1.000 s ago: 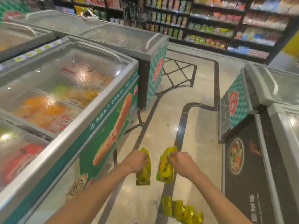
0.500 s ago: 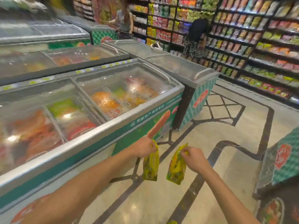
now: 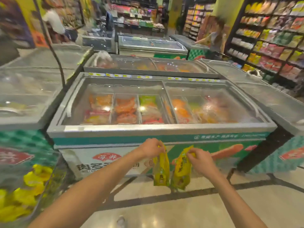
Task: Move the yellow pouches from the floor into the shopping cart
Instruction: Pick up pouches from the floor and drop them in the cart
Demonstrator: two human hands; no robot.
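My left hand (image 3: 152, 148) pinches the top of a yellow pouch (image 3: 161, 170) that hangs down above the floor. My right hand (image 3: 199, 160) grips the top of a second yellow pouch (image 3: 181, 170), which dangles just to the right of the first. Both pouches hang in front of a chest freezer. At the lower left edge, the shopping cart (image 3: 54, 176) shows blurred, with several yellow pouches (image 3: 32, 181) inside it. The pouches on the floor are out of view.
A long glass-topped chest freezer (image 3: 164, 130) stands straight ahead, with more freezers (image 3: 24, 89) left, right and behind. Shelves of packaged goods (image 3: 271, 38) line the right wall. People stand at the back left and back right. Polished floor lies beneath my arms.
My view has swung left, so the freezer now faces me and the cart has come into view at the lower left. Both hands still hold their pouches, carried leftwards.
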